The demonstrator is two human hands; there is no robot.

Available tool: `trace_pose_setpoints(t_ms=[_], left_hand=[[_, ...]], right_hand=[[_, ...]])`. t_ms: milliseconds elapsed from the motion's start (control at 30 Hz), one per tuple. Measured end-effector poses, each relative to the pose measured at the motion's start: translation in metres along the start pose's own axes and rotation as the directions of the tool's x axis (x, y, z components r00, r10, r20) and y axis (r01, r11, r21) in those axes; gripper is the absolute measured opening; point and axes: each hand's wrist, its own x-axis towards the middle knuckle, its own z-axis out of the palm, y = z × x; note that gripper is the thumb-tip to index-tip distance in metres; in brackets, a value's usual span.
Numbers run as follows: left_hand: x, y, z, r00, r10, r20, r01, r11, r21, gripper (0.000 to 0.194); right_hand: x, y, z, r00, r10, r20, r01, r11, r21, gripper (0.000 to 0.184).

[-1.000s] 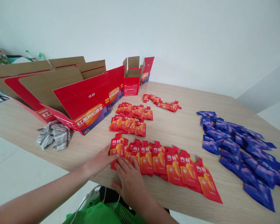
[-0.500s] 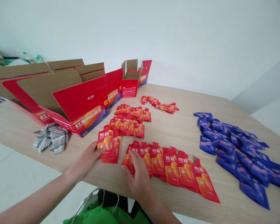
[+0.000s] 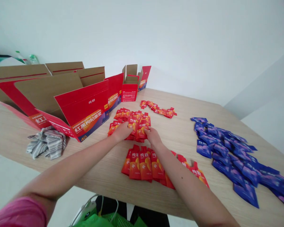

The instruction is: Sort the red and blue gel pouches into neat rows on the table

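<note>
While left hand (image 3: 123, 131) and right hand (image 3: 152, 136) hold glossy red pouches (image 3: 141, 126) in fingers | striped cloth (image 3: 47, 142) lies crumpled

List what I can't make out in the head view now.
All head view:
Part of the front red row: behind the right forearm.
Bottoms of the large open boxes: behind flaps.
Rightmost end of the blue pouches: cut off by the right edge.
Far box fine print: too small.
</note>
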Motion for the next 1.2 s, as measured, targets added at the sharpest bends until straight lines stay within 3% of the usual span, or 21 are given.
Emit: trace_pose_setpoints(t_ms=[100, 233, 333, 567, 733, 833, 900, 1033, 1200], left_hand=[[0.005, 0.001, 0.007, 1.0, -0.005, 0.004, 0.005, 0.984, 0.178, 0.024], [-0.014, -0.01, 0.009, 0.997, 0.042, -0.057, -0.018, 0.928, 0.371, 0.037], [-0.03, -0.023, 0.012, 0.996, 0.048, -0.081, -0.005, 0.887, 0.462, 0.048], [-0.04, -0.035, 0.022, 0.995, 0.065, -0.077, -0.016, 0.857, 0.514, 0.053], [-0.051, -0.039, 0.005, 0.99, 0.118, -0.084, -0.071, 0.903, 0.423, 0.051], [-0.071, -0.042, -0.002, 0.992, 0.121, -0.034, -0.106, 0.951, 0.29, 0.046], [-0.087, -0.044, 0.0, 0.997, 0.076, 0.031, -0.08, 0.982, 0.172, 0.043], [-0.112, -0.045, 0.018, 0.976, -0.035, 0.215, 0.048, 0.997, -0.053, 0.054], [-0.118, -0.036, 0.04, 0.942, -0.051, 0.332, 0.12, 0.974, -0.191, 0.043]], right_hand=[[0.009, 0.004, 0.008, 1.0, 0.01, -0.006, -0.011, 0.99, -0.142, 0.024], [0.001, 0.01, 0.016, 1.0, -0.01, -0.017, 0.004, 0.941, -0.337, 0.045], [-0.002, 0.009, 0.017, 0.999, -0.014, 0.05, 0.037, 0.863, -0.503, 0.051], [0.005, 0.0, 0.021, 0.994, 0.04, 0.102, 0.022, 0.838, -0.546, 0.05], [-0.006, -0.002, -0.005, 0.99, 0.008, 0.142, 0.074, 0.825, -0.56, 0.051], [-0.039, -0.002, -0.029, 0.968, -0.15, 0.203, 0.239, 0.799, -0.552, 0.038], [-0.072, 0.002, -0.037, 0.919, -0.277, 0.28, 0.388, 0.761, -0.52, 0.032], [-0.135, 0.026, -0.026, 0.819, -0.393, 0.418, 0.567, 0.668, -0.482, 0.034], [-0.166, 0.063, 0.008, 0.825, -0.404, 0.394, 0.561, 0.666, -0.492, 0.058]])
